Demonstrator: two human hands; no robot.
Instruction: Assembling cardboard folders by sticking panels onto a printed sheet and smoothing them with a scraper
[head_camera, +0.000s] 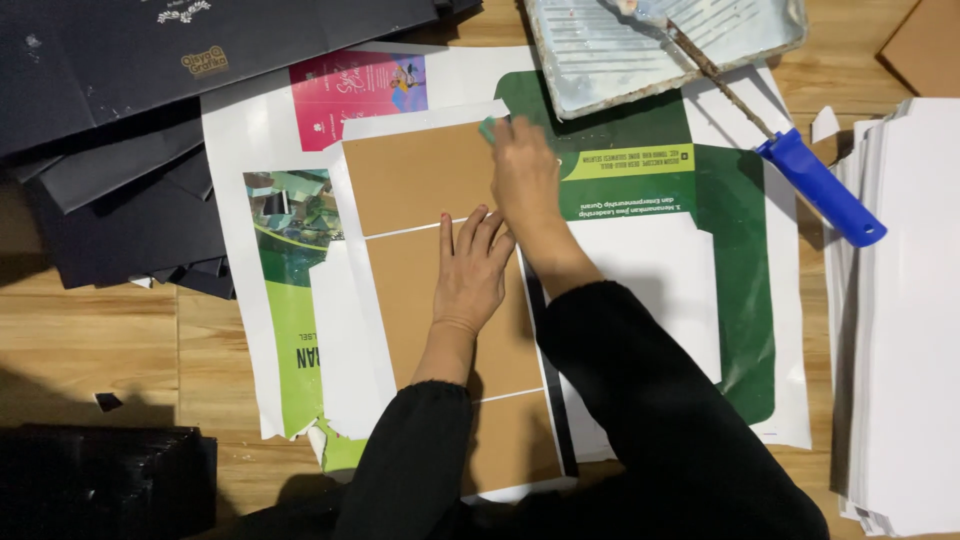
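Above the left hand (470, 270), pressed flat and empty on the brown card (420, 180), the right hand (525, 175) pinches a small green scraper (488, 128) at the card's far edge.

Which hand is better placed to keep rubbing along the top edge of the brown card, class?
Probably the right hand: it holds a small green piece at the top edge of the brown card. The left hand lies flat mid-card, pinning it.
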